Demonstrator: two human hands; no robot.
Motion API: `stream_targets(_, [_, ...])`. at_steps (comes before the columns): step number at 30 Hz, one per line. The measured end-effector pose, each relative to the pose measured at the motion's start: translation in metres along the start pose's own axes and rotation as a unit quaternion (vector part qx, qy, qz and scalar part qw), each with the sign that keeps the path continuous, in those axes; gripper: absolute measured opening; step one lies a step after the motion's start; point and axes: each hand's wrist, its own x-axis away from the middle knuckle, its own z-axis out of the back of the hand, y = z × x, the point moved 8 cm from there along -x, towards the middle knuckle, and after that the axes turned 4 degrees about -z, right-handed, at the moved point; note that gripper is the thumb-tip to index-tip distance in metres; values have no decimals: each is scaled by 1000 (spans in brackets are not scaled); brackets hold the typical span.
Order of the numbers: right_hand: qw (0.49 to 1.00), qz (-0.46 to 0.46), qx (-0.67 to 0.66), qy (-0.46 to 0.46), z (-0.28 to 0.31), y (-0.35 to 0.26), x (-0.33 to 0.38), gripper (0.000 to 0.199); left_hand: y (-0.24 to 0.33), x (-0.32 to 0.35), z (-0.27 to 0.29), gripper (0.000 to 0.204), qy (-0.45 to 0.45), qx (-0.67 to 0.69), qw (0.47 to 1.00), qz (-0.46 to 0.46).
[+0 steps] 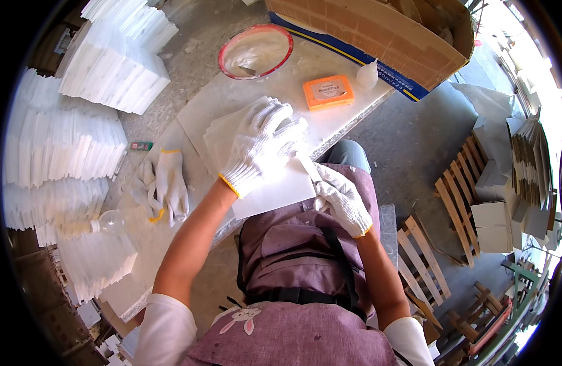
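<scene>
My left hand (263, 146), in a white knit glove with yellow cuff, lies palm down across a smooth white panel (275, 192). Its fingers are laid over the panel, slightly bent. The panel's near edge juts past the stone slab over my lap. More thin white sheets (219, 135) are fanned out under and beyond that hand. My right hand (344, 204), gloved alike, is closed round a narrow, flat pale tool (308, 166), perhaps a scraper. The tool's tip meets the panel's right edge; its handle is hidden in my fingers.
On the slab (199, 100) stand a red-rimmed bowl (287, 52) of whitish paste, an orange box (328, 93) and a small pale squeeze bottle (367, 74). Spare gloves (168, 186) lie left. White panel stacks (67, 143) line the left; a carton (378, 36) stands behind; pallets (459, 198) are right.
</scene>
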Motion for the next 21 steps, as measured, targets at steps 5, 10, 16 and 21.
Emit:
stream_targets(5, [995,21,-87,-37,-3,21,0,43,-4,11,-10,37,-5,-4,999,54])
stream_targets(10, [995,59,-59,-55,0,23,-4,42,-6,12,-12,34,0,1,998,69])
stream_targets(16, [990,44,-118,-59,-6,26,-2,47,-8,14,-16,31,-8,17,996,93])
stream_targets(21, [980,22,-185,-62,-8,27,0,52,-7,12,-13,29,0,11,996,85])
